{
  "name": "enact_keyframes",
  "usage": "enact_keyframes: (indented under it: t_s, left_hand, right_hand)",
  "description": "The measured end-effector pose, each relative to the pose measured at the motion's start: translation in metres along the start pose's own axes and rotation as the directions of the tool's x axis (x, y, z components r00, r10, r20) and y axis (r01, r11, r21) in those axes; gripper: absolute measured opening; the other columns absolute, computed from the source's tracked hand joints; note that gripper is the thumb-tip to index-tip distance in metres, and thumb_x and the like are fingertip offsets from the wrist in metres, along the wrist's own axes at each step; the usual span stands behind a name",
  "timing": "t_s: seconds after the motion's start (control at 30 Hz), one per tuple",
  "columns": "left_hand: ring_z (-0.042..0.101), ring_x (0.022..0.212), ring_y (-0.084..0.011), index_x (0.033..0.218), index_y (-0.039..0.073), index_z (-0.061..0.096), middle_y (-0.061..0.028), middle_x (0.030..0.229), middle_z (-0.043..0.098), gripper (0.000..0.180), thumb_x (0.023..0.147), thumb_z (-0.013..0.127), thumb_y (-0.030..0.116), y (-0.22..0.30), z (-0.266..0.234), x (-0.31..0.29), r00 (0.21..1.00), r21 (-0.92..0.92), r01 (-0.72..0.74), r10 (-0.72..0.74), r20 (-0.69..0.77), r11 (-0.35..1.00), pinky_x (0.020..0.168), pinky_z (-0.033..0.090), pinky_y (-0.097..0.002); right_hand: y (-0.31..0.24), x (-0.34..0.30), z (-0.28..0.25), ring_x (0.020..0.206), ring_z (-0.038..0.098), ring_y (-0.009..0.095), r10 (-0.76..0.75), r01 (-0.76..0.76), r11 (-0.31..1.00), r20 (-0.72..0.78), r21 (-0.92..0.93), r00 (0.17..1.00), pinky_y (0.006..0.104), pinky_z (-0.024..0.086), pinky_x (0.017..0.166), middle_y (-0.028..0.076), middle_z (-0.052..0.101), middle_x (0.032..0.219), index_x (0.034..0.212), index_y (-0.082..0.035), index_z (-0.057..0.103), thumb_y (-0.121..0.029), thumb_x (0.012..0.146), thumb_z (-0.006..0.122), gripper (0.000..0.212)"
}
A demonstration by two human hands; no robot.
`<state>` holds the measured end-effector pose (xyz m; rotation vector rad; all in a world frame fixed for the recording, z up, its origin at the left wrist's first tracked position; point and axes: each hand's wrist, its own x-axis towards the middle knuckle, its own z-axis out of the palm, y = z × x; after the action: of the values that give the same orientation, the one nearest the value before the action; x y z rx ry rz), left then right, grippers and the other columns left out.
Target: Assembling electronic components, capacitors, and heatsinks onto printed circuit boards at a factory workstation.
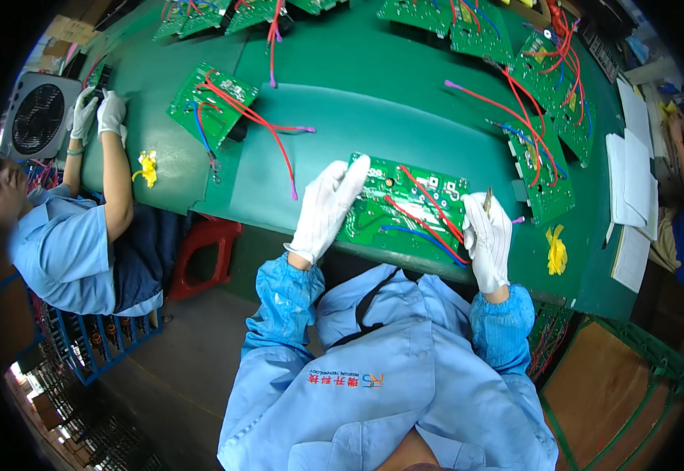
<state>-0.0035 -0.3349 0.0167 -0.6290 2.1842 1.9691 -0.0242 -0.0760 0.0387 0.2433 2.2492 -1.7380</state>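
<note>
In front of me at the table's near edge is a green circuit board (369, 213) with red and blue wires. My left hand (328, 206), in a white glove, grips its left edge, with the fingers along the upper left corner. At the board's right edge my gloved right hand (489, 239) is closed round a slim tool (488, 196). Its narrow, dull end sticks up past the fingers, and the rest is hidden in the hand, so I cannot tell its kind. Red and blue wire ends lie close to the right hand's fingers.
Another wired board (215, 108) lies to the left; several more (542, 161) line the right and far side. Yellow scraps (557, 250) and papers (631, 177) lie on the right. At left, a co-worker's gloved hands (98, 114) work beside a fan (37, 118), near a red stool (208, 255).
</note>
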Motion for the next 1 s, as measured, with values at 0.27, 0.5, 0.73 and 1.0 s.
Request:
enact_keyframes:
  t_s: [0.27,0.5,0.73,1.0]
  left_hand:
    - [0.060,0.087,-0.0058,0.113,0.001,0.069,-0.0009,0.099,0.069,0.036,0.103,0.060,0.035,0.014,-0.002,0.000,0.980,-0.159,0.131,-0.103,0.169,0.979,0.082,0.050,-0.0251]
    - [0.061,0.093,-0.0070,0.116,0.002,0.069,-0.0005,0.107,0.068,0.031,0.103,0.061,0.028,0.001,-0.032,-0.053,0.998,-0.553,-0.033,-0.003,-0.065,0.832,0.086,0.049,-0.0264]
    - [0.068,0.100,-0.0187,0.120,0.000,0.066,-0.0095,0.113,0.071,0.036,0.102,0.057,0.030,-0.034,-0.138,-0.114,0.844,-0.666,-0.423,0.001,-0.536,0.614,0.094,0.053,-0.0339]
    - [0.061,0.085,-0.0063,0.108,0.000,0.069,-0.0028,0.099,0.067,0.037,0.107,0.053,0.034,-0.052,-0.196,-0.117,0.716,-0.185,-0.404,0.183,-0.674,0.896,0.078,0.050,-0.0247]
  right_hand:
    - [-0.010,-0.002,-0.001,0.045,0.039,0.004,0.011,-0.011,0.999,-0.003,0.038,1.000,0.0232,0.028,0.042,-0.002,0.049,0.060,0.094,-0.005,0.061,-0.032,0.099,0.063,0.028]
    - [-0.042,-0.020,-0.016,0.053,0.049,0.002,-0.124,0.133,0.985,-0.081,0.114,0.989,0.0183,0.032,0.043,0.002,0.063,0.084,0.117,0.000,0.066,-0.031,0.106,0.052,0.035]
    - [-0.050,-0.014,-0.006,0.052,0.044,0.002,-0.154,0.160,0.983,-0.076,0.093,0.985,0.0191,0.030,0.044,-0.001,0.060,0.080,0.116,0.000,0.066,-0.030,0.107,0.051,0.035]
    - [-0.055,0.002,0.064,0.060,0.058,0.007,-0.044,0.010,0.998,0.516,0.067,0.856,0.0200,0.043,0.048,0.007,0.071,0.096,0.123,0.000,0.064,-0.028,0.107,0.047,0.036]
